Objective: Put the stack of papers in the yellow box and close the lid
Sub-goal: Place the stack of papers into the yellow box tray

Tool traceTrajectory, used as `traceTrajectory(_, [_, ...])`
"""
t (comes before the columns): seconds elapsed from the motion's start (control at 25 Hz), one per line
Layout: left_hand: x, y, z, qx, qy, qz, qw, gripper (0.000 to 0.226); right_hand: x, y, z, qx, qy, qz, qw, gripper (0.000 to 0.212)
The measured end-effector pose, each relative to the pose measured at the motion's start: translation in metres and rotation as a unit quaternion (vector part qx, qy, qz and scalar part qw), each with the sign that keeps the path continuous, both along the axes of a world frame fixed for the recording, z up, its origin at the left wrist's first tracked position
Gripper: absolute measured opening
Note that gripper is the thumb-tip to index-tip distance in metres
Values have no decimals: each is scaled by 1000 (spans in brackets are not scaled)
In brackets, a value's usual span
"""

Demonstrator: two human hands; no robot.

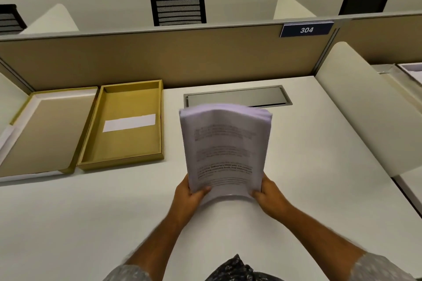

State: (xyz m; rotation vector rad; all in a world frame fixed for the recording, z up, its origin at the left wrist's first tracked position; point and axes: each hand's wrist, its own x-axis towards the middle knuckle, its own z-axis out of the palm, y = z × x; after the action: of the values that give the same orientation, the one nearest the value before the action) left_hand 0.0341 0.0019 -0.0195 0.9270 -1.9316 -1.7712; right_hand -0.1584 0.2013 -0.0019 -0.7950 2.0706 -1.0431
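Both hands hold the stack of papers [225, 148] by its near bottom corners, left hand [189, 194] and right hand [270, 196] each with thumb on the front sheet and fingers clamped round the back. Stack is roughly upright and bowed, lower edge close to the desk [308, 166], can't tell if touching; likely being squared up so the sheets stay together. Top edge looks blurred. Yellow box [123, 125] lies open to the left of the stack, well apart, with a white slip [129, 122] inside. Lid [43, 130] lies inside-up just left of the box, touching its side, leaving the box clear for loading. Papers not yet in, lid not yet on. Metal cable hatch [237, 96] sits behind the stack
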Motion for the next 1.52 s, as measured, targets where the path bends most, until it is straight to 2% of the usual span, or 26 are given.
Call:
traceTrajectory(0.12, [16, -27, 20, 9, 16, -6, 1000, 52, 8, -20, 36, 7, -77, 55, 996, 78])
traceTrajectory(0.24, [41, -66, 36, 26, 29, 2, 999, 54, 29, -56, 61, -20, -91, 77, 993, 81])
traceTrajectory(0.4, [75, -122, 54, 53, 38, 26, 998, 59, 62, -115, 73, -66, -126, 74, 987, 78])
traceTrajectory(0.68, [120, -208, 61, 80, 29, 41, 996, 67, 109, -213, 76, -58, -179, 47, 981, 75])
traceTrajectory(0.8, [123, -242, 61, 83, 25, 48, 995, 75, 116, -252, 70, -46, -206, 17, 977, 68])
traceTrajectory(0.92, [120, -290, 62, 81, -6, 57, 995, 80, 114, -299, 67, -23, -221, 4, 975, 68])
traceTrajectory(1.16, [108, -369, 46, 95, -65, 61, 991, 64, 104, -383, 55, 29, -197, 6, 980, 65])
traceTrajectory(1.28, [96, -390, 26, 108, -133, 64, 983, 62, 102, -413, 43, 63, -168, 10, 984, 61])
traceTrajectory(1.4, [85, -397, 13, 76, -202, 69, 974, 62, 105, -425, 27, 99, -138, 13, 985, 64])
traceTrajectory(1.52, [81, -398, 6, 45, -225, 89, 969, 63, 105, -428, 16, 108, -130, -5, 986, 62])
